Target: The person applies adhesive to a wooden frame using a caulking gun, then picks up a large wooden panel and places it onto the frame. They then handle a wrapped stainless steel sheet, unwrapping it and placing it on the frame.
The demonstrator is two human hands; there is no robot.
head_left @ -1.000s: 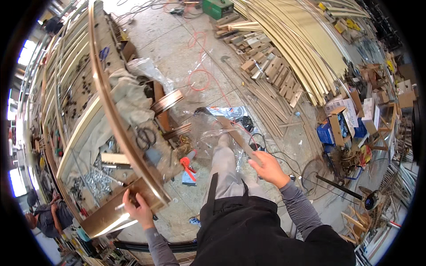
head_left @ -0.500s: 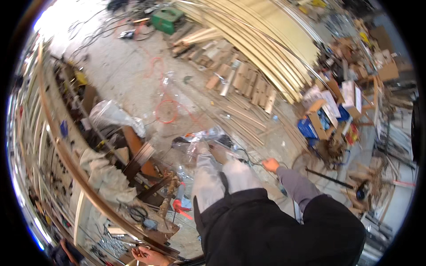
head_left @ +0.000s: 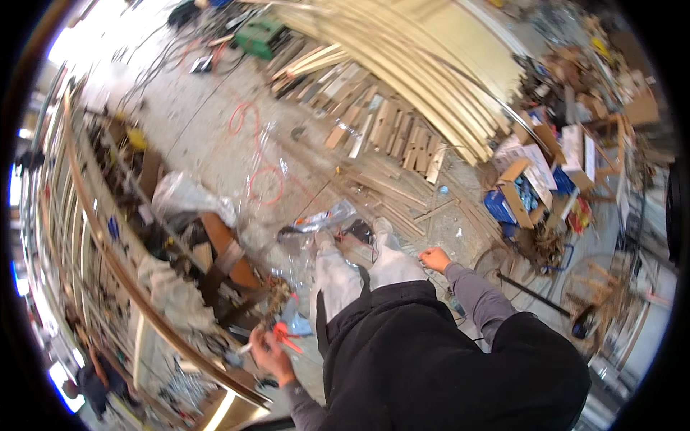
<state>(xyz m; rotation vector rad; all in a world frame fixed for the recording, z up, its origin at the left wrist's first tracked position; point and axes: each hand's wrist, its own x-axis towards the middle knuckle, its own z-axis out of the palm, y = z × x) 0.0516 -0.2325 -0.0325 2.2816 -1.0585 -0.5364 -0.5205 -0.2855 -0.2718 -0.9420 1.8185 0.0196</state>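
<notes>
My left hand (head_left: 272, 357) is raised beside the curved wooden rail (head_left: 147, 309), near a red clamp-like tool (head_left: 286, 336). Its fingers are smeared by motion. A short, thin white thing (head_left: 244, 350) shows at the fingertips; I cannot tell whether it is held. My right hand (head_left: 434, 258) hangs by my right thigh with the fingers curled in; whatever may be inside them is hidden. Between my feet and just beyond them lies clear plastic wrapping with a silvery packet (head_left: 327, 215).
Wood offcuts (head_left: 399, 133) and long pale boards (head_left: 424, 65) lie ahead. A green case (head_left: 260, 37), an orange cord (head_left: 267, 185) and cables are on the floor. Opened cardboard boxes (head_left: 519, 194) and a standing fan (head_left: 582, 320) are to the right. Another person (head_left: 97, 381) is beyond the rail.
My left hand has risen from the lower edge, forward and right, away from the rail's near end. My right hand has shifted slightly left and forward. My feet have moved apart.
</notes>
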